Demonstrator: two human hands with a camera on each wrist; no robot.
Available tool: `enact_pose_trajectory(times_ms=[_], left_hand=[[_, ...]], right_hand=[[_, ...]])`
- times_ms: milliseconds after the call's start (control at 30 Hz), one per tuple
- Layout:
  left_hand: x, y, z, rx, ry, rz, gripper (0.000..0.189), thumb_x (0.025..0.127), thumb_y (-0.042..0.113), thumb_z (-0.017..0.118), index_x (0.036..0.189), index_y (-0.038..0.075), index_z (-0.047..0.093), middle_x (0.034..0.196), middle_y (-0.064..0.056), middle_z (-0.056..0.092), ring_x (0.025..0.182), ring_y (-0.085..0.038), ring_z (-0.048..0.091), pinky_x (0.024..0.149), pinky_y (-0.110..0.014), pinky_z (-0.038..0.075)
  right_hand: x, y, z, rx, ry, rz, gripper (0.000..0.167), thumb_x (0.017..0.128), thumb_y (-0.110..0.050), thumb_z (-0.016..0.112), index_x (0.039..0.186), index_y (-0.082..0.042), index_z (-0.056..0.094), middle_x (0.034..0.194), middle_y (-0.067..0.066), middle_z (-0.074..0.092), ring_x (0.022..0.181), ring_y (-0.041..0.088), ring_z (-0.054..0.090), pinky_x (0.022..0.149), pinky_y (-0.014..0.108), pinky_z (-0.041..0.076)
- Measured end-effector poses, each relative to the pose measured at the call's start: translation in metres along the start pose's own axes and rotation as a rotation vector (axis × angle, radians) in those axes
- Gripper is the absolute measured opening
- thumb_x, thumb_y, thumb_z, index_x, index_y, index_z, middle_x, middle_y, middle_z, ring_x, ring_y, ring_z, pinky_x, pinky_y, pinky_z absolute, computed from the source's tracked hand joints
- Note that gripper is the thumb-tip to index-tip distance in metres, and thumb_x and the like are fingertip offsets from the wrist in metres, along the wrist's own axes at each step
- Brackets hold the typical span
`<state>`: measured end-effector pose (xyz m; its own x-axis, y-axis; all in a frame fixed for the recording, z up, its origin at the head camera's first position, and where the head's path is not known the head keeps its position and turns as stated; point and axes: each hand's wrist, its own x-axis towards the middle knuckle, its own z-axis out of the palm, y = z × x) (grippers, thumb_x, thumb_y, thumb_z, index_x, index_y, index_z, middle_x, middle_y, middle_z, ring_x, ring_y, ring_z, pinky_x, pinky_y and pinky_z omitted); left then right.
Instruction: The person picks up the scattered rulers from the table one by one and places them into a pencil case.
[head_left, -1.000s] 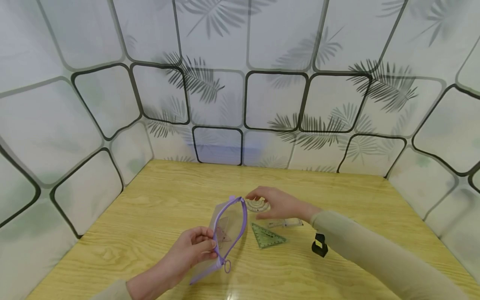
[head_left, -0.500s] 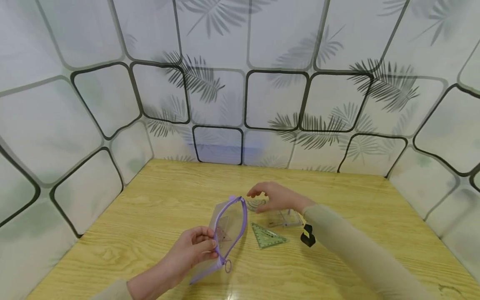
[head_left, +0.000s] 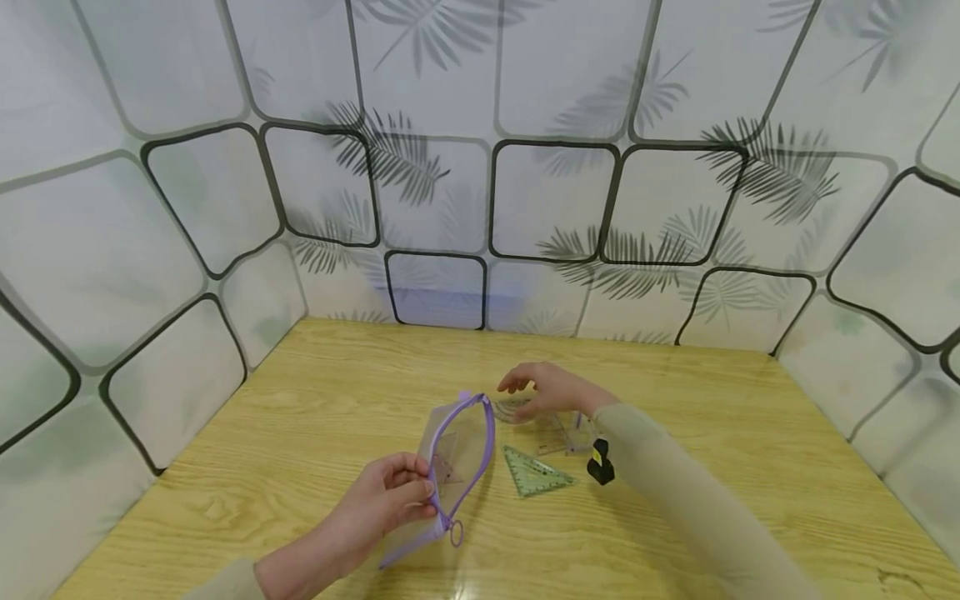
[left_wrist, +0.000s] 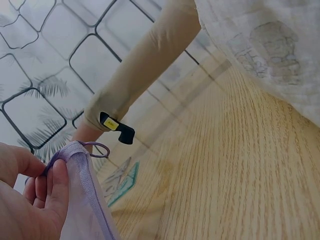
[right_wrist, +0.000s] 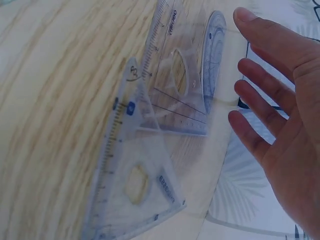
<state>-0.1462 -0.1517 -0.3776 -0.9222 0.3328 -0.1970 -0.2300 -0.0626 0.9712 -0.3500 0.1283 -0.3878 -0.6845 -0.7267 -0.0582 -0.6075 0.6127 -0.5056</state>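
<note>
My left hand (head_left: pixel 390 496) pinches the purple zipped edge of a see-through zip pouch (head_left: pixel 461 458), whose mouth gapes to the right. Through its side a pinkish set square (head_left: pixel 446 468) shows. In the left wrist view, a purple pull ring (left_wrist: pixel 100 150) hangs by my left fingers. My right hand (head_left: pixel 551 390) hovers with loosely bent fingers over a clear protractor (head_left: pixel 512 409). The right wrist view shows that hand apart from the protractor (right_wrist: pixel 215 55), with one clear set square (right_wrist: pixel 167 107) and another clear set square (right_wrist: pixel 130 175) alongside. A green set square (head_left: pixel 534 473) lies nearer.
The wood-grain table (head_left: pixel 300 417) meets a patterned curtain (head_left: pixel 551 200) at the back and both sides. A black wrist-worn piece with a yellow label (head_left: pixel 600 462) sits at my right sleeve (head_left: pixel 675 483).
My right hand has risen slightly and drifted a little right, while its forearm swung left, uncovering more of the clear set squares. The left hand and pouch have stayed put.
</note>
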Motion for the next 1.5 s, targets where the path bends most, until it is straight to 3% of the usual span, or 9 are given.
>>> enact_pose_trajectory(times_ms=[467, 667, 867, 1100, 1500], left_hand=[[0.0, -0.001, 0.0, 0.0, -0.005, -0.003, 0.025, 0.096, 0.006, 0.057, 0.116, -0.005, 0.048, 0.091, 0.001, 0.057, 0.086, -0.011, 0.061, 0.081, -0.021, 0.059], [0.0, 0.0, 0.0, 0.002, 0.002, -0.003, 0.025, 0.095, 0.006, 0.057, 0.115, -0.005, 0.048, 0.091, 0.001, 0.057, 0.086, -0.011, 0.061, 0.081, -0.022, 0.059], [-0.001, 0.0, 0.001, 0.007, 0.007, -0.003, 0.025, 0.095, 0.006, 0.057, 0.115, -0.006, 0.048, 0.091, 0.001, 0.058, 0.086, -0.011, 0.061, 0.081, -0.022, 0.06], [-0.001, -0.001, 0.001, 0.005, 0.005, 0.0, 0.023, 0.095, 0.006, 0.058, 0.113, -0.004, 0.049, 0.09, 0.001, 0.057, 0.085, -0.01, 0.061, 0.08, -0.021, 0.059], [0.0, -0.002, 0.002, 0.007, 0.002, 0.002, 0.02, 0.095, 0.006, 0.058, 0.111, -0.003, 0.05, 0.09, 0.001, 0.057, 0.085, -0.01, 0.061, 0.08, -0.021, 0.059]], right_hand=[[0.003, 0.013, 0.012, 0.027, -0.027, 0.041, 0.044, 0.087, -0.023, 0.077, 0.129, -0.018, 0.065, 0.119, 0.005, 0.059, 0.11, 0.022, 0.056, 0.097, 0.042, 0.052], [0.002, 0.016, 0.012, 0.049, -0.047, 0.078, 0.042, 0.09, -0.022, 0.074, 0.13, -0.021, 0.063, 0.122, 0.005, 0.054, 0.117, 0.023, 0.054, 0.102, 0.045, 0.05], [0.003, 0.011, 0.01, 0.012, -0.049, 0.082, 0.042, 0.09, -0.019, 0.072, 0.131, -0.018, 0.062, 0.121, 0.01, 0.055, 0.113, 0.025, 0.053, 0.098, 0.047, 0.05], [0.008, 0.003, 0.011, -0.007, -0.043, 0.161, 0.044, 0.088, -0.016, 0.074, 0.129, -0.021, 0.061, 0.126, 0.01, 0.056, 0.118, 0.026, 0.054, 0.102, 0.046, 0.049], [0.008, 0.007, 0.012, 0.01, -0.037, 0.151, 0.039, 0.086, -0.013, 0.075, 0.123, -0.014, 0.06, 0.122, 0.014, 0.055, 0.114, 0.028, 0.055, 0.1, 0.046, 0.049]])
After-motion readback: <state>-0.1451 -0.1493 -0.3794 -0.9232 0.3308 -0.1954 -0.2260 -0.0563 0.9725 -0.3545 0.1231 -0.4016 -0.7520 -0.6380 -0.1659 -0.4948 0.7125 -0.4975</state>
